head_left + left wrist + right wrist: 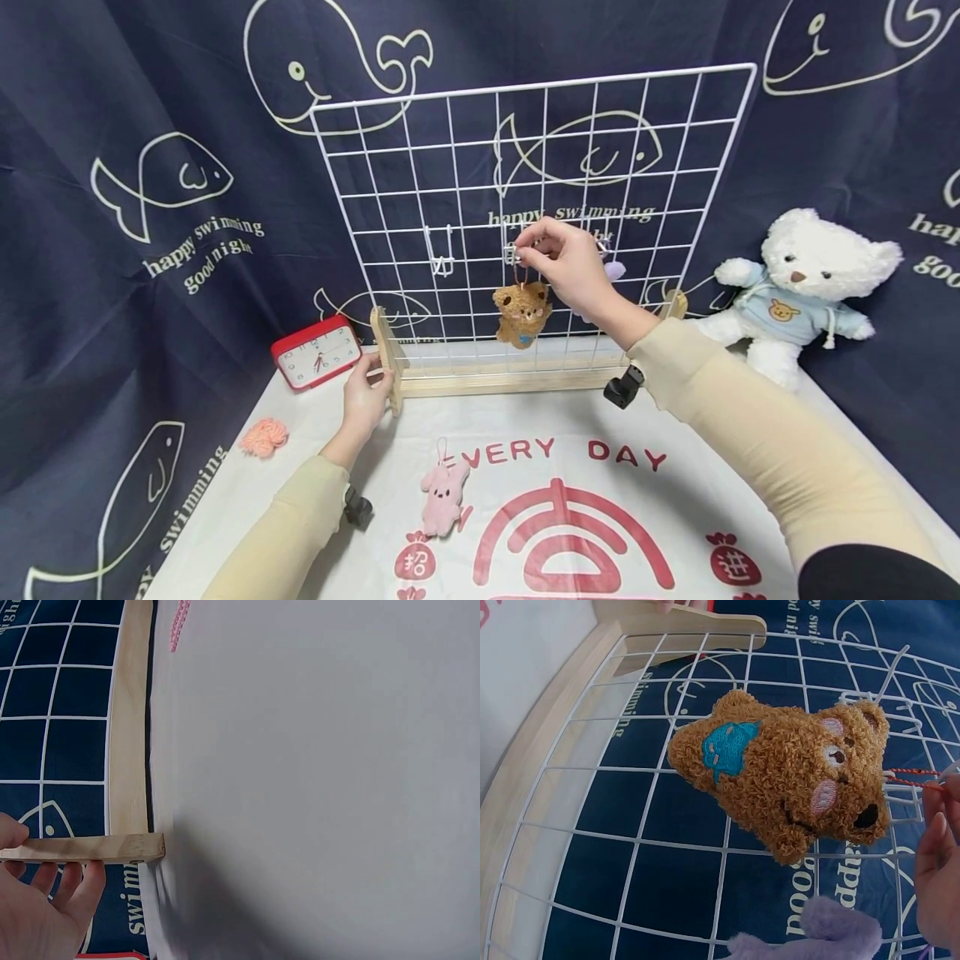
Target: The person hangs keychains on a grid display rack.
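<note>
My right hand (pixel 566 260) pinches the red cord loop of a brown plush bear keychain (pixel 522 314) in front of the white wire grid (pixel 480 292). In the right wrist view the bear (pixel 780 776) fills the middle, its cord (pixel 915 777) stretched to my fingertips, close to a white hook on the grid. My left hand (pixel 365 398) grips the wooden side foot (pixel 387 360) of the grid stand, thumb on one face and fingers on the other, as the left wrist view shows of the foot (pixel 97 847). A lilac plush (pixel 832 934) hangs partly behind my right hand.
Another white hook (pixel 441 262) hangs on the grid's left side. A red clock (pixel 318 353) stands beside the left foot, a peach yarn bundle (pixel 264 437) nearer. A pink plush bunny (pixel 444 497) lies on the table in front. At right sits a white teddy bear (pixel 802 283).
</note>
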Tool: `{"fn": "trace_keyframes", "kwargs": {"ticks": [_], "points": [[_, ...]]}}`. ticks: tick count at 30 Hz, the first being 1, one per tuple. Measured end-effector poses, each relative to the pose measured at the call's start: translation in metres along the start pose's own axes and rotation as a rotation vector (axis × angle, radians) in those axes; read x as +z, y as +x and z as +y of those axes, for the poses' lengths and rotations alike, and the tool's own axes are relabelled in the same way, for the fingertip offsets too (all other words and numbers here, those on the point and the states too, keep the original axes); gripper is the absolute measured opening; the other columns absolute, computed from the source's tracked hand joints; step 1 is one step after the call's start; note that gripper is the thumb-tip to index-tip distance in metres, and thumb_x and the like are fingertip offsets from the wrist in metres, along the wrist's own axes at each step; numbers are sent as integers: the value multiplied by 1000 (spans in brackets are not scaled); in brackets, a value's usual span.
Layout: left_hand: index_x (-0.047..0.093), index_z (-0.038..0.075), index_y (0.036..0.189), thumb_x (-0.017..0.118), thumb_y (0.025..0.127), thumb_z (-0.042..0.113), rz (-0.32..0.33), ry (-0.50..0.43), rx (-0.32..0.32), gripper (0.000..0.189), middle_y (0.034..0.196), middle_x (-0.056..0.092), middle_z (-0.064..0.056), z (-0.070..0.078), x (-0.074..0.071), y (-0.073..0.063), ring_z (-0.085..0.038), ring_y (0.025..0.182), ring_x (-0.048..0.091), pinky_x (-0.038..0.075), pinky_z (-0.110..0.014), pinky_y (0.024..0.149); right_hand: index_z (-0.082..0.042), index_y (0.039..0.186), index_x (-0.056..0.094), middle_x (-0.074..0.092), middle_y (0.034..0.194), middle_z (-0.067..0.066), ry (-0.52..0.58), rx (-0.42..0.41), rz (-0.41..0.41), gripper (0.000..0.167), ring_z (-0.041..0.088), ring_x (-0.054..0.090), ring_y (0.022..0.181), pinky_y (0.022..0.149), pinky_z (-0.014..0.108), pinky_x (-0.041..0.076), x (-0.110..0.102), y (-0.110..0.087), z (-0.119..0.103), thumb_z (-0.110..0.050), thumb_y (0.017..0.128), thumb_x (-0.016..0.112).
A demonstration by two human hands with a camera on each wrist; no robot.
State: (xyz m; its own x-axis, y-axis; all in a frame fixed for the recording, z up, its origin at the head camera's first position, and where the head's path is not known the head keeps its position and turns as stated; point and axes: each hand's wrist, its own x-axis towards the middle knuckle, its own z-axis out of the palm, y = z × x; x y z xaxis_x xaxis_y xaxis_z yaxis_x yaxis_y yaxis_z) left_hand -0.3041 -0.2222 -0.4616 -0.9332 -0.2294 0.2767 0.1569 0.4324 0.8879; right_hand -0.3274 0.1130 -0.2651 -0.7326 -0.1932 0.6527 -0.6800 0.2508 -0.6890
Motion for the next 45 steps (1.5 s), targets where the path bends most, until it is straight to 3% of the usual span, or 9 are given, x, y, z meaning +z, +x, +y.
{"fn": "trace_keyframes", "kwargs": {"ticks": [7,14,22,28,33,41,45], "points": [[59,-2,130,63,94,-1,4,-4,16,35,128,61,-27,0,0,0,-44,117,61,52,-48,104,-2,99,70,73,88,23,-39,-3,12,4,11,65,72,56,20,46,2,4,3,-2,95,70],[59,-1,130,63,95,-1,-3,0,1,36,129,61,-27,0,0,1,-44,117,61,53,-48,104,-4,99,71,74,86,16,-88,-10,38,4,14,65,72,57,19,47,3,3,8,-3,95,70],[58,-2,131,63,95,-1,-7,-2,4,37,129,61,-27,0,0,1,-44,117,61,53,-49,103,-3,98,72,74,98,6,-208,-106,93,6,13,68,80,67,19,51,4,2,10,-2,93,70],[59,-3,131,64,94,-1,-2,6,10,37,128,61,-27,0,0,1,-44,116,62,53,-48,103,1,108,68,68,93,9,-157,-126,118,15,15,63,80,65,24,51,5,-4,9,0,92,68],[59,-3,131,64,94,-1,-2,4,12,36,127,61,-27,0,0,0,-44,116,62,53,-48,103,1,108,64,65,92,8,-121,-118,111,13,13,60,79,67,23,51,5,-15,13,-1,95,63],[60,-3,129,64,94,-1,6,-7,19,36,126,62,-27,0,1,0,-44,114,63,54,-49,102,3,103,62,66,90,14,-30,-145,93,11,13,59,77,65,18,49,12,-43,27,7,93,60],[60,-3,128,63,94,-1,11,-3,26,35,126,63,-28,1,0,-1,-45,114,63,54,-49,102,10,101,59,64,89,24,8,-140,58,12,12,58,77,66,18,50,17,-63,14,14,90,58]]}}
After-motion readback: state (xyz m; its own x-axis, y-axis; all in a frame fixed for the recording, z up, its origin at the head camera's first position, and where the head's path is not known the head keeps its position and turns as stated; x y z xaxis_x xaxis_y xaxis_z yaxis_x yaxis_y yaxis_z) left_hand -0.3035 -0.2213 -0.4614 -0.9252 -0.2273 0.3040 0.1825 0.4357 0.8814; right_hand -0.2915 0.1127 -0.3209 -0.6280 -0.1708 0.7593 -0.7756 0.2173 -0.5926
